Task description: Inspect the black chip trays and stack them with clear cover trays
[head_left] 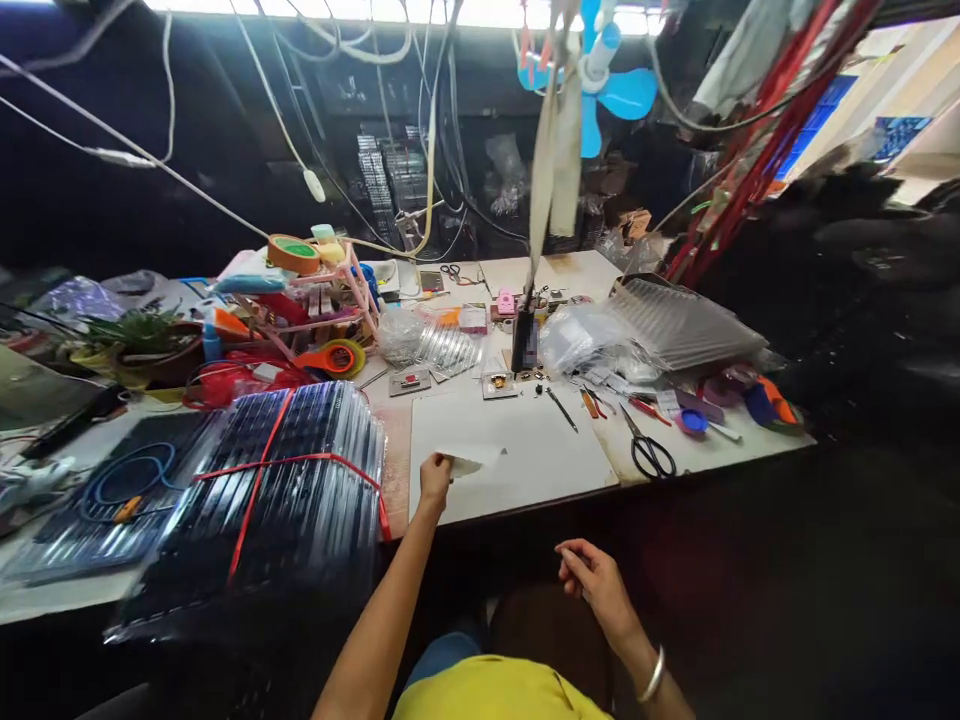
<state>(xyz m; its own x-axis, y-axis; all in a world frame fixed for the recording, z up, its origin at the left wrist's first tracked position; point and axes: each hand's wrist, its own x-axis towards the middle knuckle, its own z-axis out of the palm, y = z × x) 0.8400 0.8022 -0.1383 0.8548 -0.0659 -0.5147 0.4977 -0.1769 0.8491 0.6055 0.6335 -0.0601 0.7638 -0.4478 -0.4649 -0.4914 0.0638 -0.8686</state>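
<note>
Over the front left of a white board (pixel 525 440), my left hand (pixel 435 478) is closed on the edge of a thin white scrap, perhaps paper (pixel 465 464). A small dark grey triangle (pixel 504 451) lies on the board to the right of the scrap. My right hand (pixel 596 585) is held in front of the table edge, with thumb and fingers drawn together in a pinch; whether something tiny is between them I cannot make out. Black-handled scissors (pixel 651 455) lie on the table beyond it, and dark tweezers (pixel 561 408) rest on the board.
A stack of clear-and-black plastic trays (pixel 300 480), tied with red strap, stands on the left. Pliers (pixel 594 402), a blue cup (pixel 691 422) and plastic bags (pixel 581 340) lie on the right. A black container (pixel 525 340) stands behind the board; a blue fan (pixel 596 75) hangs above.
</note>
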